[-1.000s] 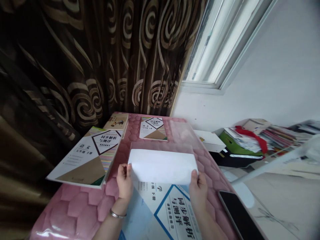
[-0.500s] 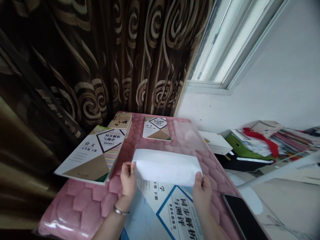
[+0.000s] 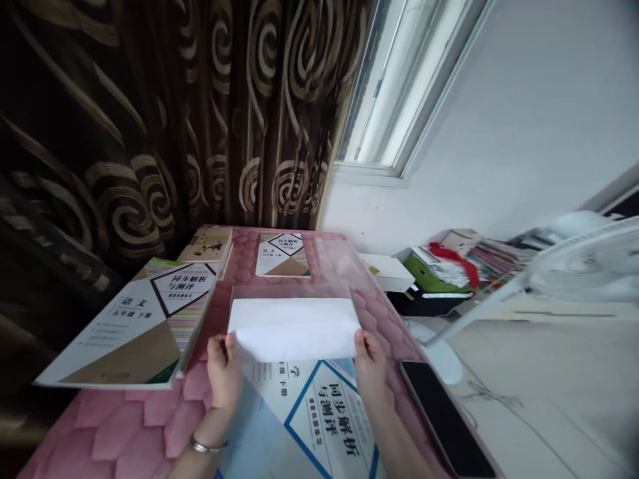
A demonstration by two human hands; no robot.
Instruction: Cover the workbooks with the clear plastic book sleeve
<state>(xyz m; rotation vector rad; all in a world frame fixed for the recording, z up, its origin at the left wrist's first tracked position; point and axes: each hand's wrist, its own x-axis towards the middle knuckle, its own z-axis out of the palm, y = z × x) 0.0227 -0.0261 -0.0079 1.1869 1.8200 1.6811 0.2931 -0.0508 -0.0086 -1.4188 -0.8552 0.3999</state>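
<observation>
Before me on the table lies a workbook with a blue, white and light-blue cover and Chinese lettering. Across its far end a white sheet is held in a curve by its two sides. My left hand, a silver bangle on its wrist, pinches the left edge between thumb and fingers. The right edge is pinched the same way by my right hand. A strip of clear plastic shows flat just beyond the white sheet; how the two are joined, I cannot tell.
Stacked workbooks lie at the left, a smaller booklet at the back. A black phone rests along the right edge of the pink table. Past that edge are a white fan and piled papers. A patterned curtain hangs behind.
My view has swung to the right, so everything sits further left in the picture. Both hands keep hold of the white sheet, which looks a little flatter.
</observation>
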